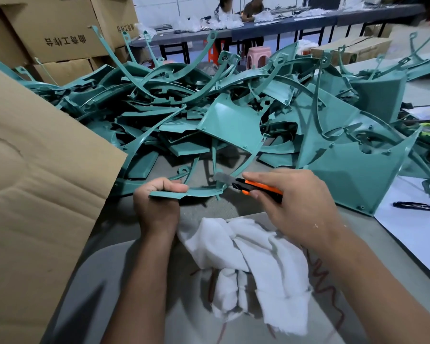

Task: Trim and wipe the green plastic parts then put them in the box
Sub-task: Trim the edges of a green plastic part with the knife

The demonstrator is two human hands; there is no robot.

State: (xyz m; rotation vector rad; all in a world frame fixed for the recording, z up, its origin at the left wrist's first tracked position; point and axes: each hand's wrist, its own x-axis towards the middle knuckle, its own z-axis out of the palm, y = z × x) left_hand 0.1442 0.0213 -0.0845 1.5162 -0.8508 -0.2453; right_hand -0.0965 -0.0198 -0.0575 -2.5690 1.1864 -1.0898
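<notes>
My left hand [157, 202] grips one end of a curved green plastic part [199, 192] just above the table. My right hand [296, 202] holds an orange and black utility knife [256, 186]; its bare blade [221, 177] sits against the part's upper edge near a small spur. A white cloth [253, 264] lies crumpled on the table below both hands. Behind them, a big heap of green plastic parts [233, 108] covers the table. A cardboard box flap [35, 194] rises at my left.
Stacked cardboard boxes [60, 33] stand at the back left. White paper with a black pen [418, 207] lies at the right edge. A long dark table with two seated people [241, 8] runs across the background. A pink stool [258, 54] stands beyond the heap.
</notes>
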